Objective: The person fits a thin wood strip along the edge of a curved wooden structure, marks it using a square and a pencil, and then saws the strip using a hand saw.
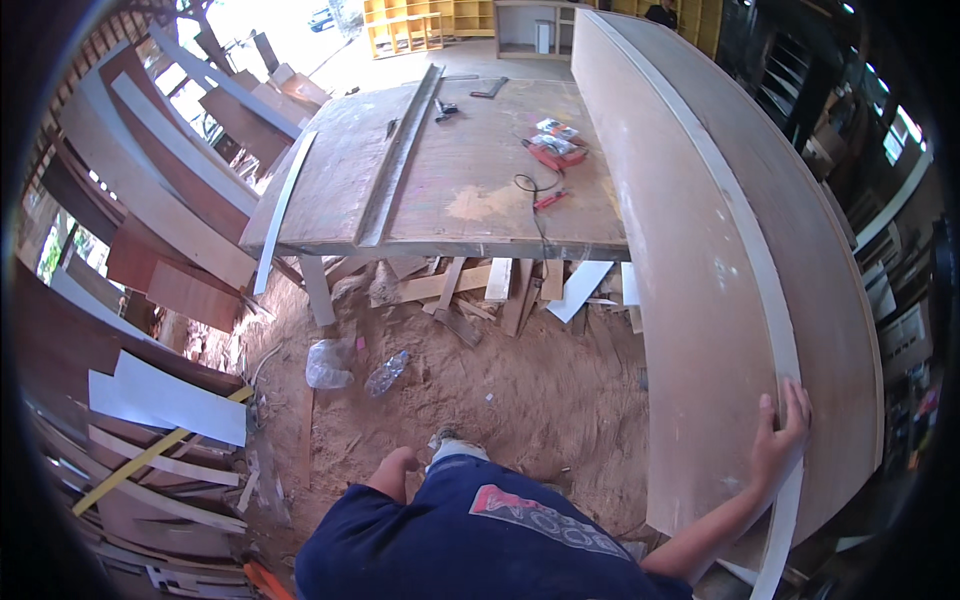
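My right hand is closed round a long, pale strip, thumb on one side and fingers over the other. The strip runs lengthwise along a large, light-brown plywood panel structure at my right. My left hand hangs low beside my body, above the dusty floor. Its fingers are hidden, and nothing shows in it. Ahead stands a wooden worktable with a long, channel-like straight bar lying across it.
On the table lie a red tool with a dark cable, small packets, a dark hand tool and an angled piece. Offcuts lie beneath. A plastic bottle is on the floor; boards lean left.
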Motion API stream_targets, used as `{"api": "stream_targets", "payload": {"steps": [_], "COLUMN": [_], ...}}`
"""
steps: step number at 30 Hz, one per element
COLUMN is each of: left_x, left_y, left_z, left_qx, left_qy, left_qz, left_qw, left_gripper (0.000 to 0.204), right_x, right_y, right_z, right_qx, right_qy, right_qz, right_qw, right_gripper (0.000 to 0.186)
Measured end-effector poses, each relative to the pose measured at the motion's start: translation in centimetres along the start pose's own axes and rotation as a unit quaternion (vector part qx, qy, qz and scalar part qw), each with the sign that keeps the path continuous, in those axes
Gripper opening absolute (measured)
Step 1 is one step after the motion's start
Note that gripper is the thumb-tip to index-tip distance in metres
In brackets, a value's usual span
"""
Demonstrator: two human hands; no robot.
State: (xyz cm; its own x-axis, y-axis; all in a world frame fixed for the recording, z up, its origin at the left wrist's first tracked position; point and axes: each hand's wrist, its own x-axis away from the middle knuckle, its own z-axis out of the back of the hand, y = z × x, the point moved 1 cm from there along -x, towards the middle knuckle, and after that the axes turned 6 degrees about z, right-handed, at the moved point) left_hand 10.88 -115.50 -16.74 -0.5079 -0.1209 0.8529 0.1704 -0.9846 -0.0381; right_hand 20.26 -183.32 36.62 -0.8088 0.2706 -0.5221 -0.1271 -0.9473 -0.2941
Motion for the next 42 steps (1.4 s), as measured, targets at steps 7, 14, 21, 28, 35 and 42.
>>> {"api": "stream_targets", "payload": {"steps": [7,14,21,28,35,42], "left_x": [-0.6,-4.1,-9.6,-11.7,0.7,16.8], "left_y": [-2.9,-9.7,-8.6,1.7,23.6,38.9], "left_z": [7.1,13.2,18.5,23.0,25.3,19.3], "left_qx": [0.319,0.237,0.087,0.042,0.171,0.11], "left_qy": [0.142,0.063,0.048,0.131,0.153,0.113], "left_qz": [-0.052,-0.007,-0.04,-0.143,-0.383,-0.484], "left_qw": [0.936,0.969,0.994,0.98,0.895,0.861], "left_gripper": [0.047,0.053,0.057,0.06,0.036,0.041], "right_x": [-0.5,-1.0,1.0,-0.9,0.5,1.2], "right_y": [0.5,-0.1,2.1,-2.9,0.6,-0.3], "right_z": [-0.3,-3.2,-3.2,-4.2,-4.4,-2.8], "right_qx": [0.013,0.105,0.107,0.098,0.105,0.078], "right_qy": [0.026,0.069,0.143,0.184,0.161,0.046], "right_qz": [-0.075,-0.124,-0.086,-0.067,-0.084,-0.012], "right_qw": [0.997,0.984,0.98,0.976,0.978,0.996], "right_gripper": [0.038,0.034,0.024,0.018,0.029,0.051]}}
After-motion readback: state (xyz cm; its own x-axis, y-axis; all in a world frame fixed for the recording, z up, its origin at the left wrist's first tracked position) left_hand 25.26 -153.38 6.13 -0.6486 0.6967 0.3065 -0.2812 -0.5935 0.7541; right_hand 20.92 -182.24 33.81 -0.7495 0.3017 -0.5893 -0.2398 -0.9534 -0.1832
